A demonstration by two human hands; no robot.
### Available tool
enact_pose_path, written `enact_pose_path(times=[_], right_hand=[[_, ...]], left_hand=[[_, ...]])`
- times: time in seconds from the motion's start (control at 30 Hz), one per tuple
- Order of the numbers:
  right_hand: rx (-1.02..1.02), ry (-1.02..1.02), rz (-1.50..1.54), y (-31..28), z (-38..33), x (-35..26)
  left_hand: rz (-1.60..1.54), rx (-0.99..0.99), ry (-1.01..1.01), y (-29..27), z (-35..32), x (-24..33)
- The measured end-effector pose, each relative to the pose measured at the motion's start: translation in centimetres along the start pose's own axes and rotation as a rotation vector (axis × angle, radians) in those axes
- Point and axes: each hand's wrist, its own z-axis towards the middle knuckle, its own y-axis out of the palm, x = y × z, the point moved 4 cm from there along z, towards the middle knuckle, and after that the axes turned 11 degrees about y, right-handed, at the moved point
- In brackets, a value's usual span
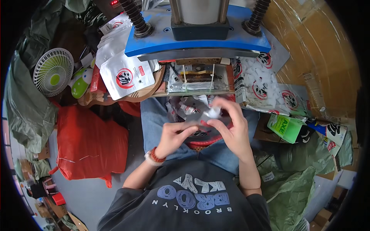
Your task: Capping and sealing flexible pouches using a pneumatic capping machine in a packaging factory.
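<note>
Over my lap, my left hand (174, 135) and my right hand (230, 127) both grip a small silvery-white foil pouch (206, 114) with red and black print. The left hand pinches its lower left side; the right hand's fingers curl over its top right. A red basket (200, 141) with more pouches rests on my thighs just under the hands. Ahead stands a blue press machine (196, 38) with a metal die plate (198, 79) below it.
A pile of white pouches (123, 73) lies left of the press on a wooden board, more pouches (266, 82) on the right. A red sack (90, 144) and a small white fan (53, 71) are at my left. A green box (286, 128) and green bags sit at the right.
</note>
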Motion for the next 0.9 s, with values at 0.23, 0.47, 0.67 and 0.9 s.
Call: enact_pose_path(times=[0.23,0.47,0.67,0.9], right_hand=[[0.517,0.07,-0.481,-8.2,0.4,0.4],[0.085,0.304,-0.92,-6.6,1.3,8.4],[0.342,0.022,-1.053,-8.3,-0.8,6.4],[0.208,0.188,-0.333,-10.3,0.1,5.8]], left_hand=[[-0.473,0.332,-0.271,-1.1,6.0,-2.2],[-0.405,0.212,-0.346,-2.0,7.7,-3.4],[1.51,0.285,-0.009,-12.4,5.6,-2.1],[1.013,0.35,0.204,-13.9,-0.5,-3.8]])
